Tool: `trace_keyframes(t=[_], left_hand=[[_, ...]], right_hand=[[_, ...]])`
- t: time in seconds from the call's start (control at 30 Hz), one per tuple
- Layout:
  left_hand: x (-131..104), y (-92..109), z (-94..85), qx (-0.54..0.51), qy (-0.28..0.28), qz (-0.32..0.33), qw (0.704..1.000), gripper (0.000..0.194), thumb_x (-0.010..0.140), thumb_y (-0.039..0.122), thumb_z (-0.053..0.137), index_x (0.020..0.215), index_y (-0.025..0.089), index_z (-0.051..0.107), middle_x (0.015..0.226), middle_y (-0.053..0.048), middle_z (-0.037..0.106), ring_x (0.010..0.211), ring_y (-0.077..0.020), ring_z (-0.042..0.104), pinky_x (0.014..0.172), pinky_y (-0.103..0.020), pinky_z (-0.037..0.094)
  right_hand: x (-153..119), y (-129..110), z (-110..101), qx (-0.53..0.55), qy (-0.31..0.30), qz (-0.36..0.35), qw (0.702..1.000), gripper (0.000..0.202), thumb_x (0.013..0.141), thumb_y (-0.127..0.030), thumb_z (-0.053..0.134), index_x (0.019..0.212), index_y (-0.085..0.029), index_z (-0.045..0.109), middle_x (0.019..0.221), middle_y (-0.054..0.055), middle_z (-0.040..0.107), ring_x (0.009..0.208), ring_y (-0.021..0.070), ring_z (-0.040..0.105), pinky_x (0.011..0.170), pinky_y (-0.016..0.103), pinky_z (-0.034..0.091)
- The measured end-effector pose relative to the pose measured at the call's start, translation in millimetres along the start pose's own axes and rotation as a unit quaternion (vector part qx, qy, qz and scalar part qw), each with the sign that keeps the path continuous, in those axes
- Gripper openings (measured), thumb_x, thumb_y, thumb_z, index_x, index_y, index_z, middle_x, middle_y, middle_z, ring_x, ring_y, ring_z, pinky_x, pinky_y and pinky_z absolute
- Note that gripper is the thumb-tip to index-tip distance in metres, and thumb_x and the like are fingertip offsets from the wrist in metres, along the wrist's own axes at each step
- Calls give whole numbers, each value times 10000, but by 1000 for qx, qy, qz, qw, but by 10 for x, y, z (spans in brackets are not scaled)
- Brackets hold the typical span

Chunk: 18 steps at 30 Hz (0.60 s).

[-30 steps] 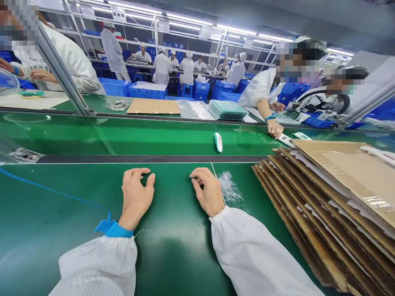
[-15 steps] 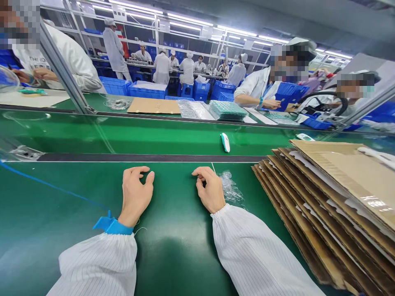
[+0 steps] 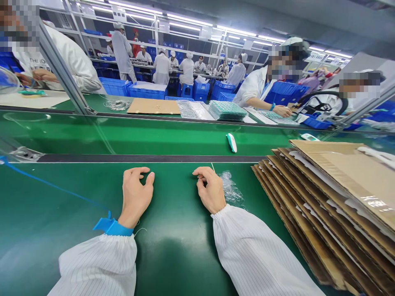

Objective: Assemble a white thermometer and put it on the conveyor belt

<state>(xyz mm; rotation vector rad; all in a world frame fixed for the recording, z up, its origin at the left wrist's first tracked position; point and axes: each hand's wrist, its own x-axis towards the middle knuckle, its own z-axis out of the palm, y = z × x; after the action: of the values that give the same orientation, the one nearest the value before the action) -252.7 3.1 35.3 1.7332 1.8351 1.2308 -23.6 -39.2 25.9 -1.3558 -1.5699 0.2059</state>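
My left hand point(image 3: 137, 193) rests on the green tabletop point(image 3: 173, 238), thumb and fingers curved apart with nothing between them. A blue wrist strap point(image 3: 114, 226) circles that wrist, its cord point(image 3: 58, 187) running off to the left. My right hand point(image 3: 211, 189) also lies on the tabletop, fingers loosely bent and holding nothing I can see. Close to its right side is a crumpled heap of clear plastic point(image 3: 231, 189), with a thin pale stick point(image 3: 212, 166) just beyond the knuckles. A white and teal handheld device point(image 3: 231, 142) lies on the green conveyor belt point(image 3: 160, 137) ahead.
Stacked cardboard sheets point(image 3: 311, 205) fill the right side. A second white and teal device point(image 3: 309, 137) is partly behind them. Across the belt are a cardboard piece point(image 3: 154, 105), a pile of green boards point(image 3: 227, 110) and a cable coil point(image 3: 117, 104). Co-workers sit beyond; a metal post point(image 3: 63, 61) stands left.
Both devices on the belt have shifted slightly to the right. A co-worker across the belt has lowered a hand toward the bench. My hands have stayed almost still.
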Motion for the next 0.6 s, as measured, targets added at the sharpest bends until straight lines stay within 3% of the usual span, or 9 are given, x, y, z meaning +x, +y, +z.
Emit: trace_keyframes(t=[0.27, 0.43, 0.5, 0.6], left_hand=[[14, 28, -21, 0, 2, -5, 1000, 298, 836, 371, 625, 1044, 176, 712, 1155, -133, 611, 962, -255, 647, 947, -439, 556], [5, 43, -32, 6, 0, -3, 1000, 313, 842, 374, 624, 1063, 171, 715, 1158, -136, 606, 947, -253, 648, 930, -439, 564], [3, 41, -29, 7, 3, -3, 1000, 308, 840, 375, 625, 1056, 175, 715, 1155, -132, 606, 934, -250, 649, 926, -439, 566], [5, 32, -28, 10, 1, -2, 1000, 300, 839, 380, 624, 1044, 180, 713, 1156, -131, 607, 916, -249, 651, 912, -442, 570]], right_hand=[[-7, -18, 2, 6, 1, 3, 1000, 394, 730, -12, 405, 945, -219, 663, 1035, 56, 684, 845, 186, 609, 676, 296, 520], [-5, -34, -4, 17, -4, 30, 999, 206, 837, -110, 508, 919, -218, 663, 1043, 69, 674, 737, 169, 555, 564, 268, 507], [4, -31, -8, 12, 1, 28, 1000, 165, 874, -142, 515, 905, -217, 660, 1020, 67, 680, 704, 163, 554, 579, 283, 513], [14, -11, -18, -12, 11, 4, 1000, 250, 883, -103, 451, 951, -217, 663, 1034, 70, 692, 793, 184, 631, 728, 331, 548]])
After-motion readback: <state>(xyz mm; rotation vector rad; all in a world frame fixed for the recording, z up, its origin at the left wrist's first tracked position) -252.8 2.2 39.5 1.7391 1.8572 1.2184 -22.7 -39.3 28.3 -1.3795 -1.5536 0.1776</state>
